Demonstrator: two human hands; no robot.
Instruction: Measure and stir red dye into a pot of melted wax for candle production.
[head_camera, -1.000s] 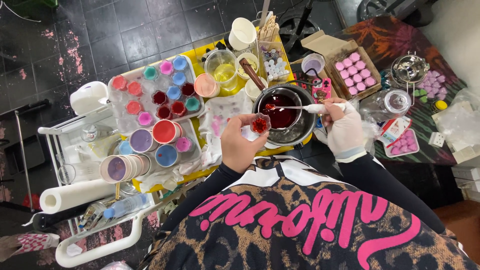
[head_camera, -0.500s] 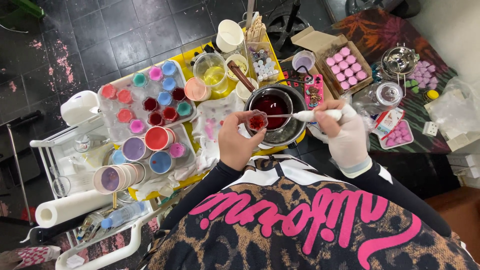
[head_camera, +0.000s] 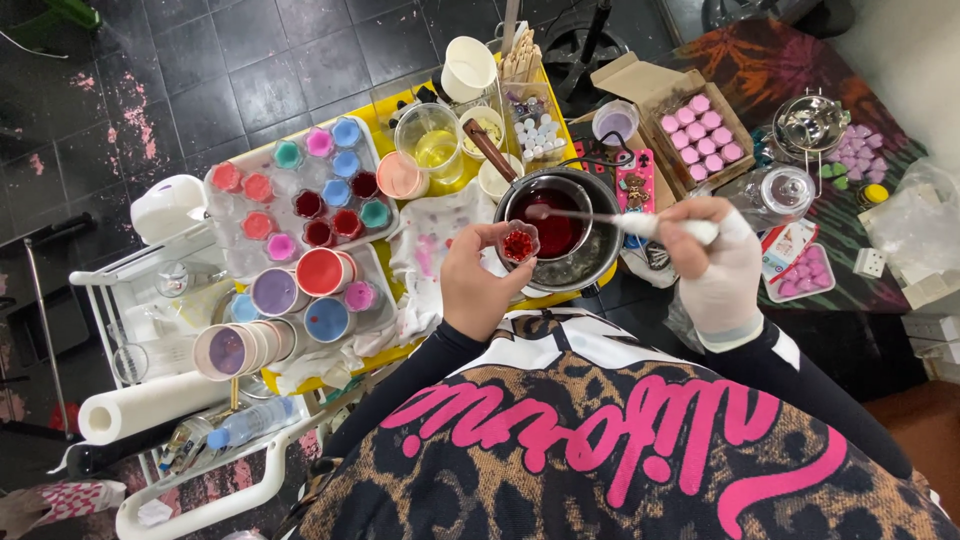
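There is a single view, from a camera worn on the person's head, looking almost straight down over the chest and patterned shirt (head_camera: 620, 450) at the lower edge. It sits fairly high, so the metal pot (head_camera: 560, 230) of dark red liquid lies near the middle of the frame. Left of the pot the view takes in a yellow tray (head_camera: 385, 120) and a white cart (head_camera: 150, 290); right of it a cardboard box (head_camera: 690, 125); beyond it dark floor tiles (head_camera: 200, 70).
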